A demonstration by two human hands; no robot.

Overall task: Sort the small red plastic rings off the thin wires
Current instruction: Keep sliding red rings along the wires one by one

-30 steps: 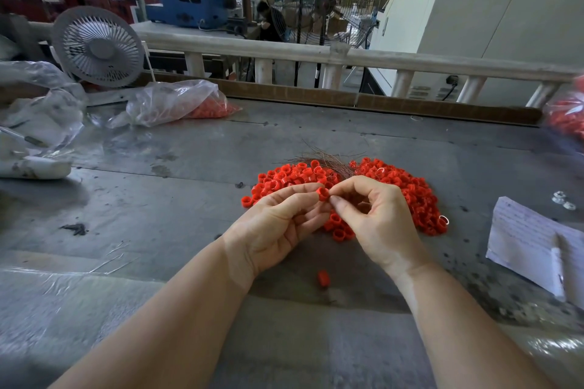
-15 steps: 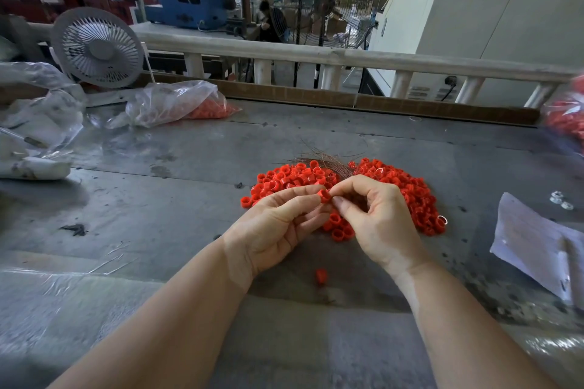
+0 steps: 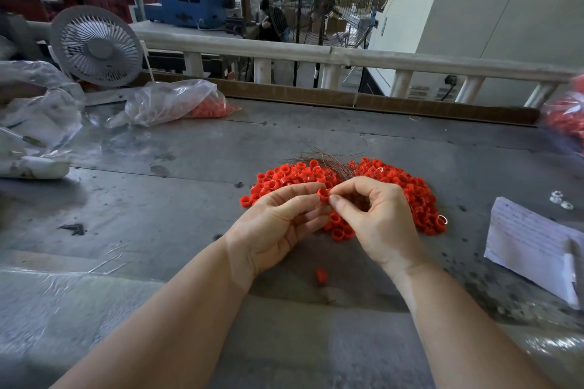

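Two bare forearms come in from the lower edge of the view, one from each side. Neither arm shows a sleeve, and both are uncovered up to the frame's edge. The left hand [image 3: 278,224] and the right hand [image 3: 377,221] wear no gloves. No ring shows on any visible finger, and no watch or band shows on either wrist. The fingernails in view are short and plain, without polish. No more of the person appears than these arms and hands.
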